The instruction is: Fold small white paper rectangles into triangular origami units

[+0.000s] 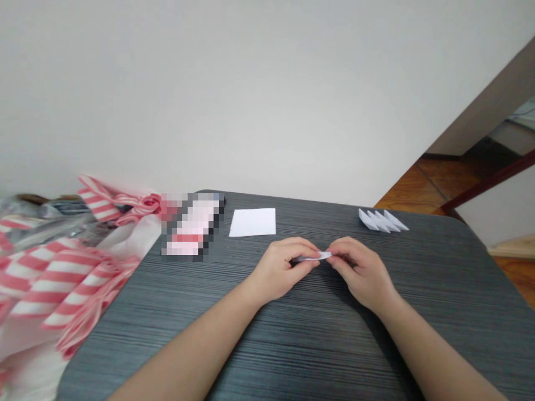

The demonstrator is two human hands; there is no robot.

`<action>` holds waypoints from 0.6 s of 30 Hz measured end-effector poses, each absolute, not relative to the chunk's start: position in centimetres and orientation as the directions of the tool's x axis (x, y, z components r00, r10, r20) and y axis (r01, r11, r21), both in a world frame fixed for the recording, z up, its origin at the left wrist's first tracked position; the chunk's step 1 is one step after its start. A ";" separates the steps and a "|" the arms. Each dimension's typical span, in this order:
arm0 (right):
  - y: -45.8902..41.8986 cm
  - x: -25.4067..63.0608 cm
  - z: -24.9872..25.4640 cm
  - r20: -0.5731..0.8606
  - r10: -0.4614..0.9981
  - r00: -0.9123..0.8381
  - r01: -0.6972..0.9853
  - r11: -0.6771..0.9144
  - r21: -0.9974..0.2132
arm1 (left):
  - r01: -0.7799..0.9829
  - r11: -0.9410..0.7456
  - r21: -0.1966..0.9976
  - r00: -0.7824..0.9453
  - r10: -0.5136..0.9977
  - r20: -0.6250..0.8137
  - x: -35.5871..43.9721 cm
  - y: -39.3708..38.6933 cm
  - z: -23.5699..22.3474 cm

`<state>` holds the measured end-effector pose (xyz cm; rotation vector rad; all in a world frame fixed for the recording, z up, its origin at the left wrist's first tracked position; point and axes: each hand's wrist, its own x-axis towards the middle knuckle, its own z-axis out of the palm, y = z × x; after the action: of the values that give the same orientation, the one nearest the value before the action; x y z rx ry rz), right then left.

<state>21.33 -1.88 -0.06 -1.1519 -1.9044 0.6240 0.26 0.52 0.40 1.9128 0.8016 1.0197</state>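
Observation:
Between my two hands, a small folded piece of white paper [322, 255] is held just above the dark table [292, 345]. My left hand [284, 267] pinches its left end between thumb and fingers. At the other end, my right hand [360, 272] grips it with thumb and fingertips. Much of the paper is hidden by the fingers. Beyond my left hand lies a flat stack or sheet of white paper [253, 222]. Several folded white paper pieces [382, 220] sit in an overlapping row beyond my right hand.
A pixelated object [193, 225], perhaps a phone, lies at the table's back left. Red-and-white striped cloth [62, 273] and clear plastic are heaped left of the table. A white wall [259, 100] rises behind. Wooden floor [418, 186] shows at the right.

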 end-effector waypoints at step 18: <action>-2.3 21.2 -0.4 0.265 0.931 -0.252 0.386 0.348 -0.854 | 0.283 -0.370 0.885 0.534 0.827 0.175 0.2 0.4 0.7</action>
<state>21.22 -2.25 -0.44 -1.1628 -1.8075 0.8538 0.18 0.40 0.72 1.9088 0.9074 0.7944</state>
